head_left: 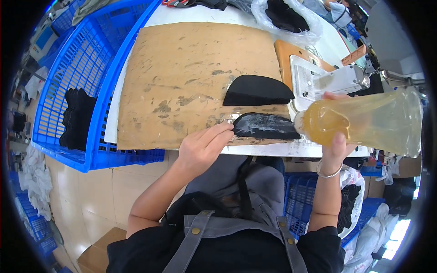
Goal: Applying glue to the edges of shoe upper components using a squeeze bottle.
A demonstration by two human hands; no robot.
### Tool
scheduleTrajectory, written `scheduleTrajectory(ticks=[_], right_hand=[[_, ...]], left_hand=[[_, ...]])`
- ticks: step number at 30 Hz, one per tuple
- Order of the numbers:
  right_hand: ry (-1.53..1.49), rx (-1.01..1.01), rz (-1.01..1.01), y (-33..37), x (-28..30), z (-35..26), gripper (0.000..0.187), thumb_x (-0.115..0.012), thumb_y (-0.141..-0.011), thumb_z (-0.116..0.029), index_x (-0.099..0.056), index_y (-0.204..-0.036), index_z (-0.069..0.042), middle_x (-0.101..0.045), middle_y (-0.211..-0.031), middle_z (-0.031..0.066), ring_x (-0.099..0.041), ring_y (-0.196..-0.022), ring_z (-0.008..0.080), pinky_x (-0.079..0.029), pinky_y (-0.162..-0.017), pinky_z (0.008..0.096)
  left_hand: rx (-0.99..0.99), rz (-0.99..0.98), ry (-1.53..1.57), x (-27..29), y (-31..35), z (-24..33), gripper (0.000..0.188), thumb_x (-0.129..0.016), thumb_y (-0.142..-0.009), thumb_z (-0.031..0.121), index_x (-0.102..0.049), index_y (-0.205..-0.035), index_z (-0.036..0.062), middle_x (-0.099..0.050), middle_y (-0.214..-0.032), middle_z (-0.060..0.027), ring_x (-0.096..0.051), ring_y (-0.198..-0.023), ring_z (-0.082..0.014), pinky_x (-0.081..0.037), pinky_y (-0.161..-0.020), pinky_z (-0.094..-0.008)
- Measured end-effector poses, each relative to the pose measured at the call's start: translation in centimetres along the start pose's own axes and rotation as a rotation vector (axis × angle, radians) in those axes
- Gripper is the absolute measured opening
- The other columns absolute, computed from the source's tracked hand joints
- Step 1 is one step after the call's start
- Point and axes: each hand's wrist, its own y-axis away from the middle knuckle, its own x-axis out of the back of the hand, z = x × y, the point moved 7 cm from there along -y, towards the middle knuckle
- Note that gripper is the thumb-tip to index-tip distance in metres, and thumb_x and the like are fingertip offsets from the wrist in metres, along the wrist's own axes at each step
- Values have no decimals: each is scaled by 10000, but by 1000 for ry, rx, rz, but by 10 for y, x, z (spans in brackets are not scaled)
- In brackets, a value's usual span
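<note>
In my right hand (336,148) is a clear plastic bottle (371,120) of yellowish liquid, gripped round its body and lying nearly level. Its nozzle points left, at the right end of a black half-oval piece (266,127). Whitish wet-looking smears cover much of that piece's top. My left hand (202,148) has its fingertips closed on the piece's left tip. Just beyond lies a second black half-oval piece (258,92), plain and without smears. Both pieces rest flat on a stained brown cardboard sheet (182,59).
A blue plastic crate (102,98) at the left holds dark pieces (77,119). Right of the cardboard stands a white sewing machine (330,82) on an orange-brown board (283,57). A clear bag of black pieces (287,18) sits at the back. More blue crates (300,202) stand below the table.
</note>
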Motion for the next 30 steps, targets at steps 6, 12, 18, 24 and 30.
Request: scheduleTrajectory(ticks=[6,12,18,24,30], right_hand=[[-1,-33,-442,15,-82,-4,599,-655,-716,-297,-418,-1173,9,-543,-1054,188,-549,-968,276,-445,-858,385],[153,-165,-740,33,-105,23,610,-675,-635,-183,-429,-1154,22,-518,-1085,162,-513,-1009,252,-422,-874,350],[204,-167,-621,32,-62,33,574,-664,-632,-208,-461,-1116,24,-525,-1080,160,-519,-991,245,-423,-864,344],[663,-13,-654,36,-18,25,580,-658,-641,-194,-448,-1130,36,-550,-1057,174,-540,-976,256,-434,-862,357],[376,-110,-147,21,42,13,650,-639,-723,-250,-339,-1221,41,-530,-1085,232,-542,-995,285,-443,-871,385]], left_hand=[[7,-22,4,-1,-3,0,201,-625,-669,34,-614,-870,35,-623,-898,-66,-625,-713,-184,-503,-589,-266],[-30,-23,-11,3,-3,2,225,-619,-671,49,-607,-896,39,-613,-902,-75,-624,-708,-180,-490,-567,-264],[-21,-64,-64,-4,-1,0,237,-631,-668,65,-604,-902,41,-613,-899,-77,-621,-702,-188,-488,-563,-268],[43,-52,-23,-3,-3,-2,194,-673,-677,-2,-629,-860,42,-628,-838,-83,-625,-691,-228,-503,-575,-296],[33,-50,-3,-4,0,-5,276,-630,-632,-14,-617,-899,55,-623,-884,-72,-624,-719,-198,-505,-583,-280]])
